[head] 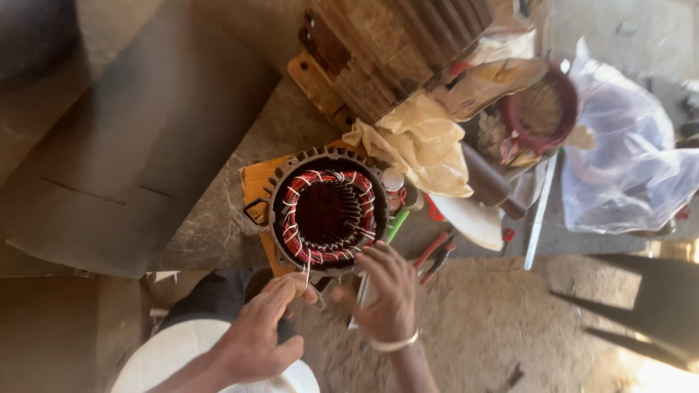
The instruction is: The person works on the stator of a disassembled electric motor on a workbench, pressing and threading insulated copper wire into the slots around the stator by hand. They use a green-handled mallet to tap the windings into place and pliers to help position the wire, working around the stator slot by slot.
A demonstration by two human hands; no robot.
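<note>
A round motor stator [277,191] with a finned metal housing lies on a stone slab, its opening facing up. Red wire windings [293,231] bound with white cord ring the inside. My left hand [262,324] pinches a thin white cord [307,266] that runs up to the near edge of the windings. My right hand [388,291], with a pale bangle on the wrist, spreads its fingers and touches the near right rim of the stator with its fingertips.
A rusty finned motor body [393,51] stands behind the stator, with a yellowish cloth [426,145] draped beside it. Red-handled pliers [435,255], a green-handled tool [397,225], a flat metal strip [540,218], a red wire coil [542,109] and a clear plastic bag [626,160] lie to the right.
</note>
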